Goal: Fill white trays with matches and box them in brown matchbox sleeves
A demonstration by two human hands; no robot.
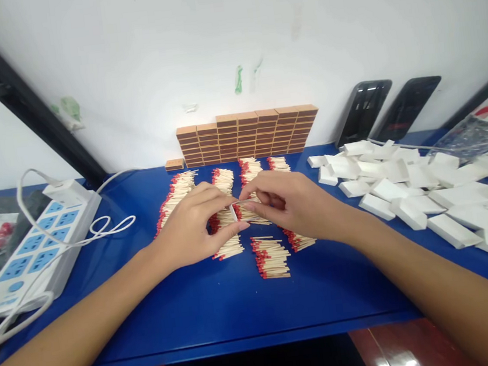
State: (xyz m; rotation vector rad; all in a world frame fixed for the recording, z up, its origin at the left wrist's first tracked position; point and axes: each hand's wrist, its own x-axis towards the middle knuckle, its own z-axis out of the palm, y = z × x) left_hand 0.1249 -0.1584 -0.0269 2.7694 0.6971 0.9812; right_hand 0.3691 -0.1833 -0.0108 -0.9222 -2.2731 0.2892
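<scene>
Between the fingers and thumb of my left hand (200, 223) is a small white matchbox tray (233, 213), mostly covered by the hand. My right hand (285, 202) meets it from the other side, thumb and forefinger pinched at the tray's edge; what that pinch holds is too small to make out. Under and behind both hands lie rows of red-tipped matches (249, 170). A separate bunch of matches (272, 257) lies nearer to me on the blue table (197, 311).
Brown matchboxes (248, 138) stand stacked against the wall, with a single matchbox (174, 164) beside them. White trays (397, 177) are heaped at the right. Two dark phones (363, 112) lean on the wall. A power strip (35, 248) with white cables lies left.
</scene>
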